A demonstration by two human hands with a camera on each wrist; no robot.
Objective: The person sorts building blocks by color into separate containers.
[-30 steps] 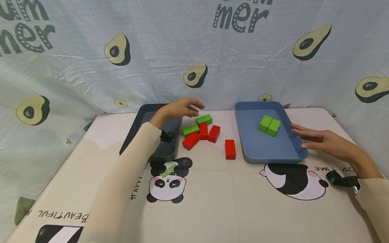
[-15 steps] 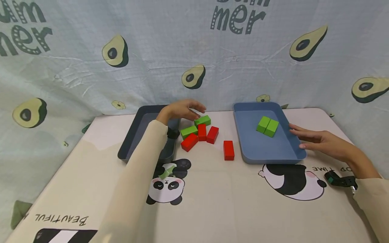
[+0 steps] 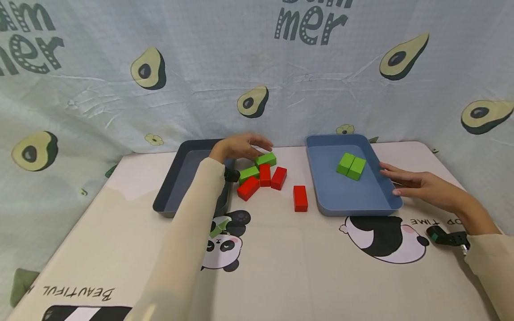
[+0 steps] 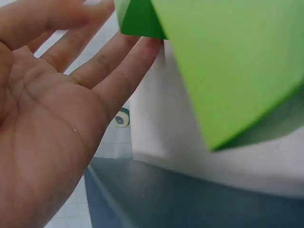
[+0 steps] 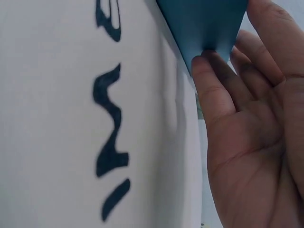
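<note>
My left hand point(image 3: 241, 146) reaches over the right side of the dark grey tray point(image 3: 192, 166), its fingertips at the farther green block point(image 3: 266, 159). In the left wrist view its fingers point(image 4: 124, 78) are extended toward that farther green block point(image 4: 142, 20), and a nearer green block point(image 4: 232, 61) fills the upper right. Whether they touch the farther one is hard to tell. My right hand point(image 3: 429, 191) lies with extended fingers against the right wall of the blue tray point(image 3: 345, 194); in the right wrist view fingertips touch the tray's outside point(image 5: 204, 23).
Beside the nearer green block point(image 3: 249, 173) lie three red blocks, one at the front point(image 3: 248, 188), one in the middle point(image 3: 265, 174), one rightward point(image 3: 279, 178). A separate red block point(image 3: 300, 198) lies near the blue tray, which holds two green blocks point(image 3: 351, 166). A printed curtain point(image 3: 209, 107) hangs behind.
My left hand has moved slightly right and down, from above the dark tray's far edge to the farther green block. My right hand stays at the blue tray. The view shifts slightly.
</note>
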